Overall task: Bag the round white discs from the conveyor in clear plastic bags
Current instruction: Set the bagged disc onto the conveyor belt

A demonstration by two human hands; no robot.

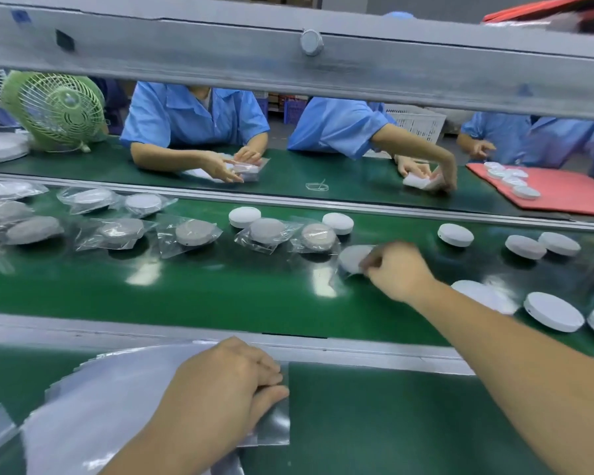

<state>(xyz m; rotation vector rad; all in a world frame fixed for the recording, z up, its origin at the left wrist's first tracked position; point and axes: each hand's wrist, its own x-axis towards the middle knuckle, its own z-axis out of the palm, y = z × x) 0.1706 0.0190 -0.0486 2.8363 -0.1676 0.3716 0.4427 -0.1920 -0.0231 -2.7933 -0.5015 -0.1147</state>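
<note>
My right hand [396, 269] reaches out over the green conveyor belt [220, 289] and holds a round white disc [354, 257] in a clear bag by its near edge. My left hand [234, 382] lies on a stack of clear plastic bags [124, 389] on the near green bench, fingers curled over the top bag's edge. Bare white discs [552, 311] lie on the belt to the right. Several bagged discs [194, 233] lie along the belt to the left.
A grey metal rail [288, 63] crosses the top of the view. Three people in blue coats [192, 114] work at the far side of the line. A green fan [57, 109] stands far left. A red mat [563, 190] with discs lies far right.
</note>
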